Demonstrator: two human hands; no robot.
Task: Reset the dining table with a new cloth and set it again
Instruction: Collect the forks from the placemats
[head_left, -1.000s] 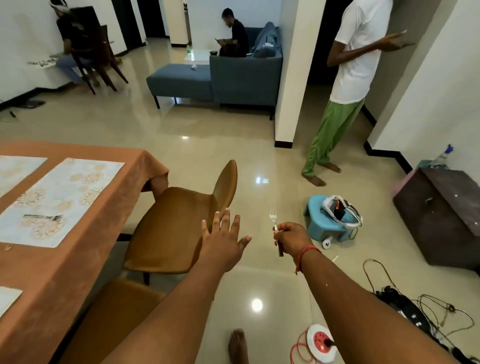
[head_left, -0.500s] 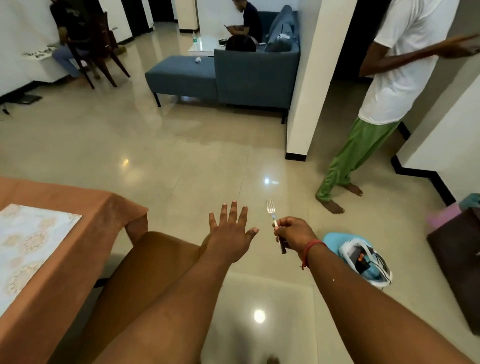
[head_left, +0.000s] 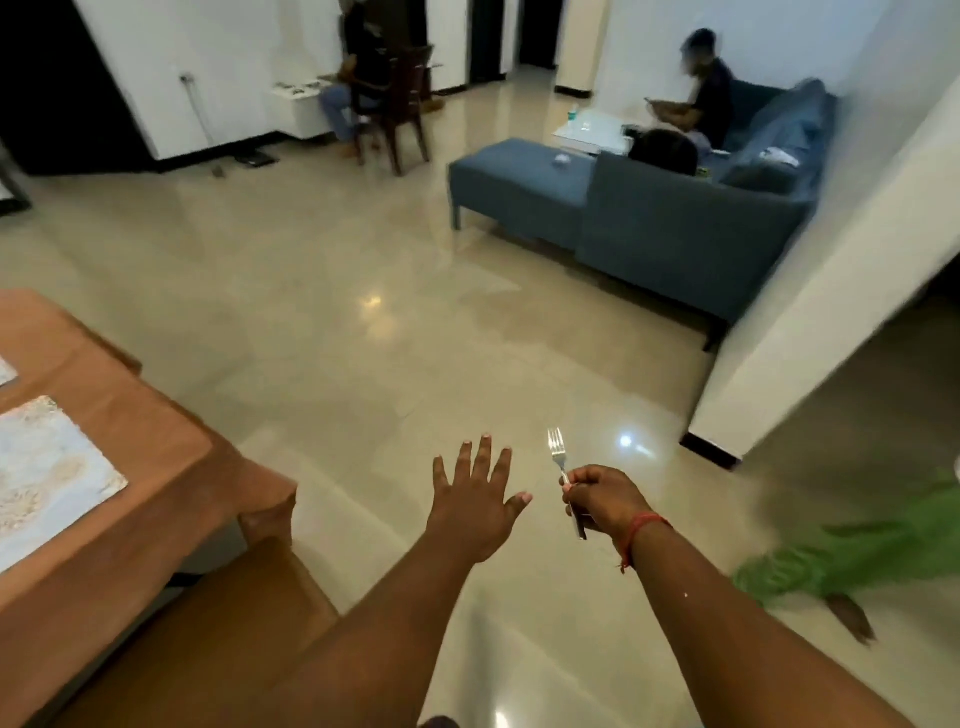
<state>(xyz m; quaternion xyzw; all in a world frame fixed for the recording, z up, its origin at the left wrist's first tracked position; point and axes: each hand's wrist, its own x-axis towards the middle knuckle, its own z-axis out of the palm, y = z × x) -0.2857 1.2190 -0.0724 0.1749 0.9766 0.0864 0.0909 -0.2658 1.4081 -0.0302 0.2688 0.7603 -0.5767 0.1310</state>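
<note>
The right hand (head_left: 602, 499) is clamped round the handle of a fork (head_left: 563, 475), tines up, held out over the bare floor (head_left: 363, 291) and well apart from the worktop (head_left: 156, 431). The left hand (head_left: 475, 499) floats just beside it with fingers straight and spread, holding nothing and touching nothing.

The worktop fills the lower left, covered by an orange cloth (head_left: 249, 499) whose corner hangs down near the left forearm. A pale patterned mat (head_left: 47, 467) lies on the cloth, set in a little from the worktop's right edge; a sliver of a second mat (head_left: 5, 370) shows at the frame's left edge. A tan chair (head_left: 244, 618) stands against the worktop's near corner, under the left arm.

Ahead, open glossy floor runs to a blue sofa (head_left: 670, 234) and a white pillar (head_left: 810, 322) on the right. A person's green trouser leg (head_left: 841, 561), blurred, stands near on the right of the fork hand.
</note>
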